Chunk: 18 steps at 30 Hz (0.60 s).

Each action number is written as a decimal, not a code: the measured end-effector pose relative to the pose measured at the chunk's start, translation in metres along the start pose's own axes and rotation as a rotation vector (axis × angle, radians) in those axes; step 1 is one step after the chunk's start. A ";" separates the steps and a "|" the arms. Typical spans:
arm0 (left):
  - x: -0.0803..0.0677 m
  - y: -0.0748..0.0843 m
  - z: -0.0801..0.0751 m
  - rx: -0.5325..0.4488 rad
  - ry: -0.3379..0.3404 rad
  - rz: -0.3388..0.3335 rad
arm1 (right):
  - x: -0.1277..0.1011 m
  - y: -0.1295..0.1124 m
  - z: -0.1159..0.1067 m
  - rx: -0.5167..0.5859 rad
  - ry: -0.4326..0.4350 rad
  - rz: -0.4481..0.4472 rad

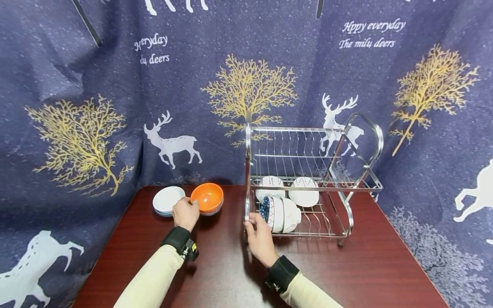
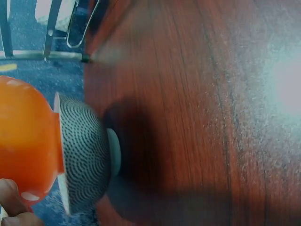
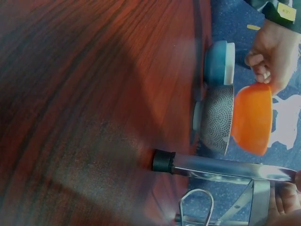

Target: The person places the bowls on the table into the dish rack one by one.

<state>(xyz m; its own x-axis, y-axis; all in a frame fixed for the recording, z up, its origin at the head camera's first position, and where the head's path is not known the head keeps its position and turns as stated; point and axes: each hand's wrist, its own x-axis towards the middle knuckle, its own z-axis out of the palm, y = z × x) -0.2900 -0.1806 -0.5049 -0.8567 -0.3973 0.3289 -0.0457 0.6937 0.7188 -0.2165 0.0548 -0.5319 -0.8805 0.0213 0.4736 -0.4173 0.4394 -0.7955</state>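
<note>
At the back left of the table, my left hand (image 1: 186,214) pinches the rim of an orange bowl (image 1: 208,195) between thumb and fingers. The orange bowl is upright, its lower part inside a grey-patterned bowl (image 2: 87,155) with a pale foot. My right hand (image 1: 261,239) grips the front left post of a two-tier metal dish rack (image 1: 247,188). Near those fingers, two bowls lean on their sides in the lower tier: one with a blue patterned inside (image 1: 265,209), and a white one (image 1: 291,216) to its right.
Left of the orange bowl stands a white bowl (image 1: 168,199) stacked on a blue one (image 3: 215,63). Two ribbed white bowls (image 1: 271,187) (image 1: 304,192) lean at the rear of the lower tier. A deer-print curtain (image 1: 215,102) hangs behind the brown table (image 1: 219,265).
</note>
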 end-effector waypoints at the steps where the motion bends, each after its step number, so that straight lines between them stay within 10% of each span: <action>1: -0.001 0.001 0.000 -0.005 0.004 0.009 | 0.000 0.000 0.000 0.000 0.002 -0.001; 18: -0.034 0.017 -0.002 -0.078 0.056 0.108 | -0.001 0.000 -0.001 0.008 0.006 -0.009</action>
<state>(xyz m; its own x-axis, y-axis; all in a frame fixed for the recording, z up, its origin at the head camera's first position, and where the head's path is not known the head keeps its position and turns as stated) -0.2608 -0.1568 -0.5030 -0.8242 -0.3576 0.4391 0.0869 0.6864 0.7220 -0.2154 0.0554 -0.5322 -0.8755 0.0226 0.4826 -0.4268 0.4320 -0.7945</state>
